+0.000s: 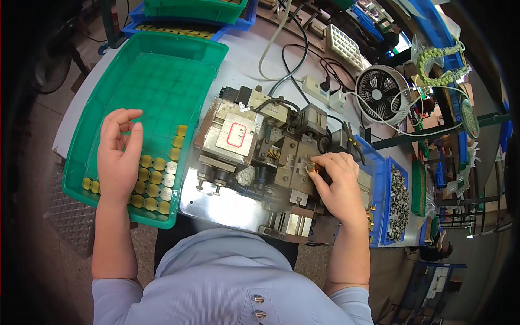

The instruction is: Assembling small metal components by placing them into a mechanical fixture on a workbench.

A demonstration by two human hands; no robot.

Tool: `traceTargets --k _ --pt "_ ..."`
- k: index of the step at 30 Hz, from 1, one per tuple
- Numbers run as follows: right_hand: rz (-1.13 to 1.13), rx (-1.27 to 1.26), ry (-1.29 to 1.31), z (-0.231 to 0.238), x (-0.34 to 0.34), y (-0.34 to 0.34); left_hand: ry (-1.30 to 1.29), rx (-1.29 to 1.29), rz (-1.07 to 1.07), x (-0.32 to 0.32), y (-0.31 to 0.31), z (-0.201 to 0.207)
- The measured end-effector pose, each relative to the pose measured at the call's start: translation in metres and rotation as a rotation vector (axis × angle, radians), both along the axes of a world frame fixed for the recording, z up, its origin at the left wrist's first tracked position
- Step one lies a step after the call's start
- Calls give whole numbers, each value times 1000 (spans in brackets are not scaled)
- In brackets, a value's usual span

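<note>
My right hand [342, 183] is at the right part of a metal bench fixture [292, 162], thumb and forefinger pinched on a small brass-coloured metal part [311, 167]. The fingers partly cover that part, so its full shape is hidden. My left hand [118, 154] hovers over a green plastic tray [70, 168], fingers loosely curled and thumb apart, with nothing visible in it. Beneath and beside this hand, rows of yellow rounded pieces [151, 189] lie in the near part of the tray. A few pieces at the rows' right end look whitish [168, 180].
Right of the fixture, a blue bin [388, 206] holds many small metal parts [399, 203]. Pliers [355, 146] stand near it. Behind are a round fan [382, 95], a power strip [316, 89] and loose cables. Stacked green and blue trays [195, 12] sit at the far left.
</note>
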State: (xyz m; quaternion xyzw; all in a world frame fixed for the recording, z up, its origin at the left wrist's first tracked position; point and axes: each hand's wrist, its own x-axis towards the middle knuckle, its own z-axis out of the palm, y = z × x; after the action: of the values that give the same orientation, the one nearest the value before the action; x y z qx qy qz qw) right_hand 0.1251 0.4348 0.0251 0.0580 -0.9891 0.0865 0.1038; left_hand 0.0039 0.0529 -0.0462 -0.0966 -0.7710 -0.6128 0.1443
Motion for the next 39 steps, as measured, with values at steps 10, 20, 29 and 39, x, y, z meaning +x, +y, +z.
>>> traceTargets --k 10,20,29,39 --pt "31 1 -3 0 -4 -3 -3 -7 3 2 3 2" --pt "50 29 11 0 -4 -4 -3 -56 2 2 4 1" --pt "65 84 76 -3 7 -5 -27 -134 23 5 4 7" --pt "31 121 50 -5 9 -10 59 -144 -132 4 30 39"
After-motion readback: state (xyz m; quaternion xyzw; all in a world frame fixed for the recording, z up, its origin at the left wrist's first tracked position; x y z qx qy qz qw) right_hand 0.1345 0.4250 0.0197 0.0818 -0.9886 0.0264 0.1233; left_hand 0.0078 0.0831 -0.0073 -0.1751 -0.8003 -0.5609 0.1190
